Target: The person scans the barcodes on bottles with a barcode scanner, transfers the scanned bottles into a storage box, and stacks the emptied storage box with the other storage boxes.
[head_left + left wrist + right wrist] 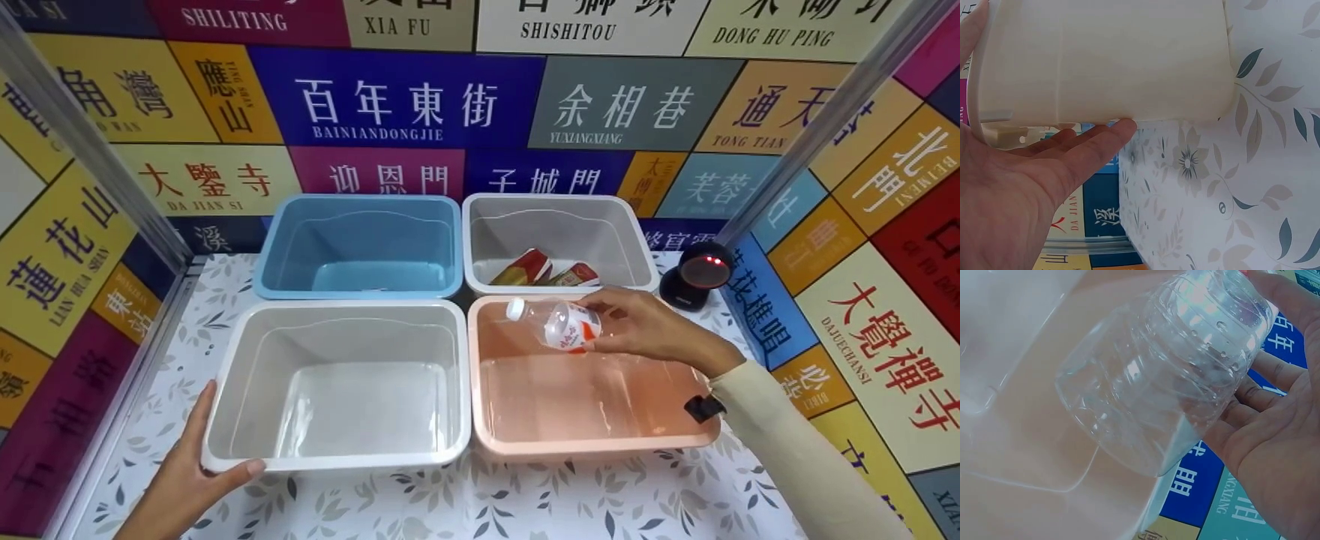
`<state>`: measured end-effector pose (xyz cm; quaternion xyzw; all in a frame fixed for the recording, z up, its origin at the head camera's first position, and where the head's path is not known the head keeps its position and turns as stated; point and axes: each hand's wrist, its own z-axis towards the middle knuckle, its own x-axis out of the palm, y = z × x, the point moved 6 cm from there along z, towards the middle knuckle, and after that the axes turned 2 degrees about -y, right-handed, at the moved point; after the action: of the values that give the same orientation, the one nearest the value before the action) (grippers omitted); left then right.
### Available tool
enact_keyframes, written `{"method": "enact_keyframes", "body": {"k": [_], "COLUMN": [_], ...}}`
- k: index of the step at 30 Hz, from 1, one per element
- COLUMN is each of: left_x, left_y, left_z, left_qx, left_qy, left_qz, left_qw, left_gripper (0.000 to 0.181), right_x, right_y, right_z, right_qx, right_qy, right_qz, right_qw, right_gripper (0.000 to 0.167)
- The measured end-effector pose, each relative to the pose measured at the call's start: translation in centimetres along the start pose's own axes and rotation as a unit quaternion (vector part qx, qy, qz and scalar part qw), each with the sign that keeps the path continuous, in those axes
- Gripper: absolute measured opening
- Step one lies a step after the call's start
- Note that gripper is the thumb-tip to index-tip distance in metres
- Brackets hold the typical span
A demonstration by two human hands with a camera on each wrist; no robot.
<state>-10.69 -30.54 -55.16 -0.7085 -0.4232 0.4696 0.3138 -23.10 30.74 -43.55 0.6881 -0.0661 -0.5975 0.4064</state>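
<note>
My right hand grips a clear plastic bottle with a white cap and a red and white label. The bottle lies nearly on its side above the pink bin. Up close in the right wrist view, the bottle has ridged sides and droplets on its wall. My left hand is at the front left corner of the white bin, thumb on the rim. In the left wrist view its fingers lie straight along the outer side of that bin.
Behind stand a blue bin and a grey bin; the grey one holds red and gold packages. A black scanner-like device with red lights stands at the right. A leaf-patterned sheet covers the table.
</note>
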Motion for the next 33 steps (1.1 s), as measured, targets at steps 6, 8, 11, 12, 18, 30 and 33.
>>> {"method": "enact_keyframes", "body": {"k": [6,8,11,12,18,30,33], "left_x": [0.0,0.0,-0.1,-0.1,-0.1,0.1,0.1], "left_y": [-0.2,-0.3,-0.3,-0.3,-0.3,-0.2,-0.2], "left_z": [-0.1,-0.1,0.0,0.0,0.1,-0.1,-0.1], "left_qx": [0.022,0.032,0.033,0.033,0.025,0.018,0.016], "left_qy": [-0.002,-0.004,-0.005,-0.004,0.0,-0.001,-0.004], "left_qz": [0.004,0.006,0.008,0.009,0.003,-0.007,0.0], "left_qw": [0.9997,0.9994,0.9994,0.9994,0.9997,0.9998,0.9999], "left_gripper": [0.133,0.133,0.133,0.133,0.134,0.134,0.134], "right_x": [-0.8,-1.1,-1.5,-1.6,-2.3,-3.3,-3.6], "right_y": [0.2,0.3,0.4,0.5,0.4,0.5,0.5], "right_z": [-0.2,-0.2,-0.3,-0.3,-0.3,-0.7,-1.0], "right_qx": [-0.038,-0.048,-0.05,-0.05,-0.036,-0.021,-0.017], "right_qy": [-0.022,-0.028,-0.032,-0.033,-0.041,-0.049,-0.053], "right_qz": [-0.012,-0.015,-0.013,-0.014,-0.018,-0.029,-0.03], "right_qw": [0.999,0.9983,0.9982,0.9981,0.9984,0.9981,0.998], "right_gripper": [0.057,0.056,0.055,0.055,0.056,0.058,0.058]}}
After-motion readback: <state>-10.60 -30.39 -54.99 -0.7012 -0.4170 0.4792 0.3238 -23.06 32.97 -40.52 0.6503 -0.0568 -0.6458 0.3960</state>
